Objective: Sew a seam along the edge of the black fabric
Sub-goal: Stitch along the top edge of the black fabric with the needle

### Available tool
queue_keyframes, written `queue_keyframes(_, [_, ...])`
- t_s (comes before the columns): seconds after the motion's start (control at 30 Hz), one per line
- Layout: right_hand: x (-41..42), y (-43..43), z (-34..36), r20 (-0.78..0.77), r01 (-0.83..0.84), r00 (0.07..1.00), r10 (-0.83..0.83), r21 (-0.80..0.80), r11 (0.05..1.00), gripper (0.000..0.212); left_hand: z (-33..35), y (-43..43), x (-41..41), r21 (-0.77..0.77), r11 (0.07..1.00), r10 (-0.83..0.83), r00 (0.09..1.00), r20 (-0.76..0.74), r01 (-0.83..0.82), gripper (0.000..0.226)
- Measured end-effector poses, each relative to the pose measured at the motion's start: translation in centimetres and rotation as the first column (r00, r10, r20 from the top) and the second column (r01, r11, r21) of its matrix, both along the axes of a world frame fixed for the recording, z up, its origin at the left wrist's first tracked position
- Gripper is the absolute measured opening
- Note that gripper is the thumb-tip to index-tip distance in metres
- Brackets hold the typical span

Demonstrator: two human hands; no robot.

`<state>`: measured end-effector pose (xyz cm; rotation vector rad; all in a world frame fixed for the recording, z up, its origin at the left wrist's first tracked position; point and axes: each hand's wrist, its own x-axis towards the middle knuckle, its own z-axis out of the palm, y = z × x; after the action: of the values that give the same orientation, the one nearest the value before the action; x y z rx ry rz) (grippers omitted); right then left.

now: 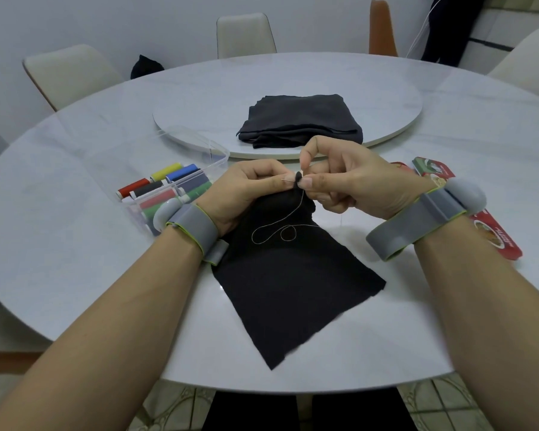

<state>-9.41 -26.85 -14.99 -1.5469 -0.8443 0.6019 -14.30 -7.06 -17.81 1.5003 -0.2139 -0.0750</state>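
A piece of black fabric [288, 287] lies on the white table, its far edge lifted between both hands. My left hand [246, 189] pinches that raised edge, fingers curled round it. My right hand [343, 178] pinches a thin needle [288, 181] that pokes through the fabric edge beside my left thumb. A pale thread [273, 233] runs down from the needle and loops on the fabric. Grey bands wrap both wrists.
A clear plastic box of coloured thread spools [168, 186] sits left of my left hand. A folded stack of black cloth [299, 121] rests on the round turntable [395, 126] beyond. Red packets [495, 231] lie under my right wrist. Chairs ring the table.
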Motion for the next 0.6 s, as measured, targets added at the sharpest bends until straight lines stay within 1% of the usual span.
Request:
queue_keyframes(0.1, [0.0,0.1,0.0,-0.052,-0.003,0.999,0.003,0.002,1.000,0.021,0.2,-0.1,-0.1,0.001,1.000,0.011,1.000,0.013,-0.011,0.007])
queue_keyframes(0.17, [0.1,-0.1,0.0,-0.055,-0.011,0.998,0.012,0.023,1.000,0.024,0.3,-0.1,-0.2,-0.044,0.999,0.031,1.000,0.007,-0.030,0.009])
queue_keyframes(0.23, [0.3,-0.4,0.1,0.037,0.007,0.999,-0.007,0.005,1.000,0.021,0.5,-0.1,-0.2,-0.065,0.997,0.032,0.999,0.002,-0.032,0.010])
queue_keyframes(0.33, [0.9,-1.0,0.2,0.235,0.092,0.970,-0.065,-0.106,0.990,0.014,0.6,0.0,-0.3,-0.053,0.998,0.014,1.000,-0.008,-0.014,0.009])
queue_keyframes(0.43, [1.2,-1.3,0.1,0.304,0.138,0.949,-0.080,-0.173,0.975,0.015,0.6,0.0,-0.3,-0.049,0.999,0.008,1.000,-0.013,-0.008,0.010])
queue_keyframes(0.53, [1.0,-1.5,0.2,0.443,0.207,0.893,-0.086,-0.233,0.950,0.007,0.6,-0.1,-0.3,-0.037,0.999,0.023,1.000,-0.009,-0.023,0.009])
queue_keyframes(0.6, [0.9,-1.6,0.3,0.464,0.227,0.881,-0.097,-0.235,0.945,0.007,0.6,-0.1,-0.3,-0.026,0.999,0.029,1.000,-0.008,-0.030,0.011])
